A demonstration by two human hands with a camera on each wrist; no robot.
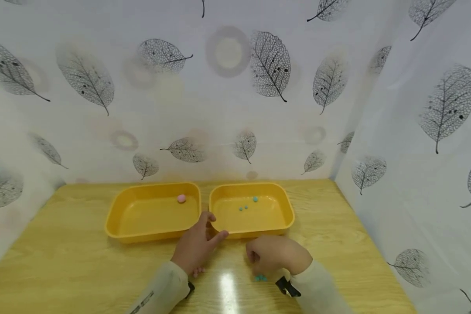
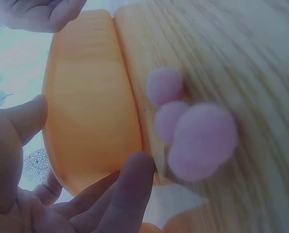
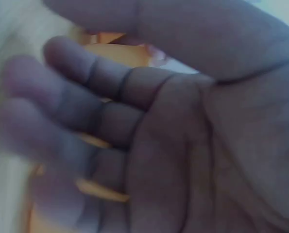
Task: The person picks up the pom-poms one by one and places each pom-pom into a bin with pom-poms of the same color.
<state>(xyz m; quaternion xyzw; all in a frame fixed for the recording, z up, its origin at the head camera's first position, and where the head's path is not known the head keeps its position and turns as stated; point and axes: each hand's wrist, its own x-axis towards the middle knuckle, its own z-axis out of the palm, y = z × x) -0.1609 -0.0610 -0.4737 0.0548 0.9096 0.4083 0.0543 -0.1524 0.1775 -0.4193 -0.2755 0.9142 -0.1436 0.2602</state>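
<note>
Small fluffy pink pompoms beside the yellow plastic tray look featherlight, squashy; pinch one whole. Left hand spread, empty; right hand loosely curled, empty.

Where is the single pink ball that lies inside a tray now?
In the head view the pink ball lies in the left tray, near its far right corner, beyond the left hand.

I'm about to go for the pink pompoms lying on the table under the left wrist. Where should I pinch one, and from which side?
Take the outermost of the pink pompoms across its round middle, coming straight down from above. They are soft balls lying touching each other on the wooden table, so a side approach would likely nudge the others. The left hand is open just ahead of them, beside the yellow trays.
</note>
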